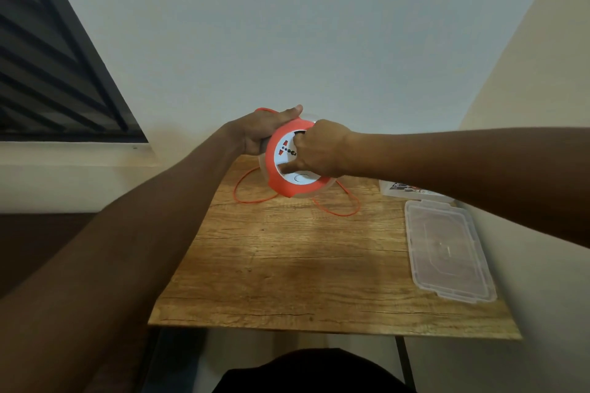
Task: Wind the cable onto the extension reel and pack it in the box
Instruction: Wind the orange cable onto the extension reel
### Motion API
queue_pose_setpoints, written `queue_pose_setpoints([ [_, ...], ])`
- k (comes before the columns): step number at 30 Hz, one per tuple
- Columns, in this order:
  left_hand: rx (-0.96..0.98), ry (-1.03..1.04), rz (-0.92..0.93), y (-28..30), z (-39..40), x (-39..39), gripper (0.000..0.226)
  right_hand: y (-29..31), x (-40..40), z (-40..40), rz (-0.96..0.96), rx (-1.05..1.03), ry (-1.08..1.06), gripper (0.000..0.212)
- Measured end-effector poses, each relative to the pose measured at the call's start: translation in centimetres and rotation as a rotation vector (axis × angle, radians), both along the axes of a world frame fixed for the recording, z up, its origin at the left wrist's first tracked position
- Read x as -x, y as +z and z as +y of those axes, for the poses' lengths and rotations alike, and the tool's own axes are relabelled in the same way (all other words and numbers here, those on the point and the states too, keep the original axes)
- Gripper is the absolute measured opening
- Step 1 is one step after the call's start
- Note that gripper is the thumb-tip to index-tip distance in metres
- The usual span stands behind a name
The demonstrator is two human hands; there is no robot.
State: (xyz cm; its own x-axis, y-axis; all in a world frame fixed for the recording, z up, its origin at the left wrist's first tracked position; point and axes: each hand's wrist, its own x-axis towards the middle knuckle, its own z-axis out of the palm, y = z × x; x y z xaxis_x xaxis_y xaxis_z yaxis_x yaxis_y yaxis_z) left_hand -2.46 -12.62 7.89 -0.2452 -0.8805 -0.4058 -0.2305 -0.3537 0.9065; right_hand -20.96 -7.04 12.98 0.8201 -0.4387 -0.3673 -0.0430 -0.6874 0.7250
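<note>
We hold the orange reel up: left hand wraps its edge, right hand pinches its middle (cable droops onto the desk).
</note>
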Motion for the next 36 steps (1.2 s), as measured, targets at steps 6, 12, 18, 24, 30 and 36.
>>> queue_pose_setpoints([
  [6, 0.003, -0.022, 0.003, 0.4, 0.1, 0.8, 0.052, -0.7, -0.8, 0.9, -0.024, 0.051, -0.048, 0.057],
  [12, 0.080, 0.050, 0.003, -0.1, 0.2, 1.0, 0.051, -2.2, 0.6, -0.9, -0.261, -0.009, -0.037, 0.062],
  [18, 0.247, 0.317, 0.034, -1.3, -0.1, 1.8, 0.050, -4.2, 1.7, -2.2, -0.861, -0.215, -0.336, 0.059],
  [24, 0.355, 0.446, 0.194, -2.2, 0.2, 3.9, 0.050, -7.6, -0.1, -0.3, -1.899, -0.693, -0.865, 0.067],
  [30, 0.416, 0.445, 0.094, -4.0, 1.0, 4.8, 0.054, -8.1, -2.1, 0.7, -2.674, -1.355, -1.510, 0.034],
  [36, 0.405, 0.423, 0.025, -3.7, 0.9, 3.5, 0.076, -7.3, -2.3, 1.4, -2.455, -1.498, -1.440, 0.064],
])
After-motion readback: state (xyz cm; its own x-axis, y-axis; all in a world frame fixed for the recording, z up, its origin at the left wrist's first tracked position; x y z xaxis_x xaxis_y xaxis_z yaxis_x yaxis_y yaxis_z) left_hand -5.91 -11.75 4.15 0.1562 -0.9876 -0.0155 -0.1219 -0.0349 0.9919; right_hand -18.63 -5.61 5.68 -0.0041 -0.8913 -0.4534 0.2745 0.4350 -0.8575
